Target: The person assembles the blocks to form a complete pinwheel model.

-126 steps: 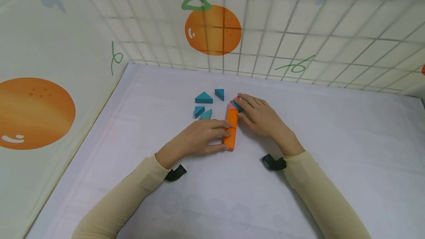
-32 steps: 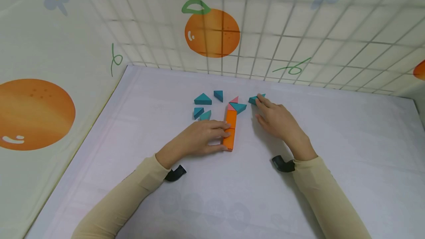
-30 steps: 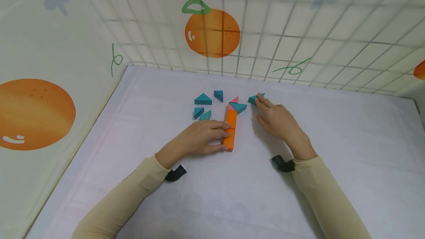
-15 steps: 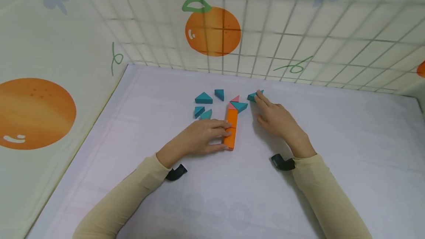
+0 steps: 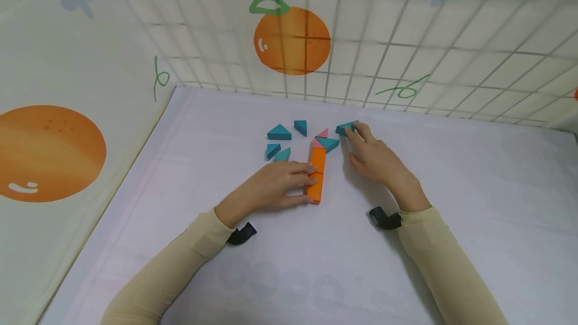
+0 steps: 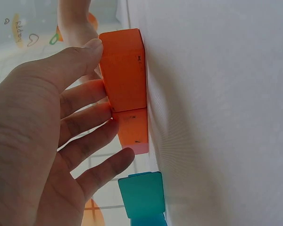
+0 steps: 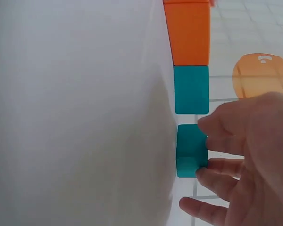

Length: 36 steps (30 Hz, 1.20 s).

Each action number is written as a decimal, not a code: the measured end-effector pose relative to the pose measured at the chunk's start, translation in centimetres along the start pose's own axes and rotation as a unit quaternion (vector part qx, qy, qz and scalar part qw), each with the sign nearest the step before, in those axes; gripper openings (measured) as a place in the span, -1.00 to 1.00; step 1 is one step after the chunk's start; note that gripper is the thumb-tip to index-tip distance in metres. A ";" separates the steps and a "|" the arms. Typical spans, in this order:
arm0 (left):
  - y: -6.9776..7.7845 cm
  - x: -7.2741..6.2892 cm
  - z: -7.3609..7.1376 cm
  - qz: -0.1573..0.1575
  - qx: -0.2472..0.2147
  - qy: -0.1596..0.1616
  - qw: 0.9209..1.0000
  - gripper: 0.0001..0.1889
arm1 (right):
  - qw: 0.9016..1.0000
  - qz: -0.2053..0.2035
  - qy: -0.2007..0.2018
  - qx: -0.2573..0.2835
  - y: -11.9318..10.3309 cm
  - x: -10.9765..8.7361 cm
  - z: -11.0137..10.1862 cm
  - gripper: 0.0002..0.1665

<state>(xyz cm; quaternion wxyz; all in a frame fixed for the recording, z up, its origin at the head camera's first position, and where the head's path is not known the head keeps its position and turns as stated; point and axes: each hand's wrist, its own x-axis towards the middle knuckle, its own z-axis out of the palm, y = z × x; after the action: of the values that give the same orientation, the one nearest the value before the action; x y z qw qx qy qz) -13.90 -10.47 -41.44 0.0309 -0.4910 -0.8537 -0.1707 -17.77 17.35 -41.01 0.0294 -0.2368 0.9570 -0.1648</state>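
Two orange rectangular blocks (image 5: 318, 158) lie end to end on the white table, and my left hand (image 5: 280, 184) rests its thumb and fingertips along their left side. At their far end sit two small pink triangular blocks (image 5: 322, 133), with a teal triangular block (image 5: 328, 144) set against them, pointing right. Farther right, the fingers of my right hand (image 5: 377, 157) straddle another teal triangular block (image 5: 343, 128), pinching it at its near side and right end. In the right wrist view this teal block (image 7: 192, 150) stands a small gap from its neighbour (image 7: 191, 89); the thumb is off it.
Several loose teal triangular blocks (image 5: 279, 133) lie left of the row, beyond my left hand. A gridded curtain (image 5: 361, 39) with printed oranges hangs along the table's back edge, and a printed wall panel (image 5: 126, 54) borders the left.
My right hand left the pink and teal blocks beside the row and went right to another teal block, which it has shifted slightly away from me. The left hand stays on the orange blocks.
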 end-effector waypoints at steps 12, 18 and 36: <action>0.0 0.1 0.1 0.004 -0.011 0.005 1.000 -0.59 | 0.999 0.003 -0.038 0.034 0.2 2.7 -0.5 -0.35; 0.2 0.5 -0.1 0.001 -0.010 0.000 1.000 -0.59 | 0.998 0.007 -0.038 0.056 0.3 3.3 -0.7 -0.36; 0.0 0.0 0.0 0.006 -0.002 0.005 1.000 -0.58 | 0.999 0.010 -0.007 0.044 -0.7 4.5 0.7 -0.40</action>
<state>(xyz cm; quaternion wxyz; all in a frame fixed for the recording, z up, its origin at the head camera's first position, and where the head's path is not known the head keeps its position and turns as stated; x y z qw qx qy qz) -13.93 -10.47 -41.39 0.0351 -0.4951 -0.8504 -0.1745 -21.31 14.49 -41.29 0.0478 -0.2264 0.9511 -0.2044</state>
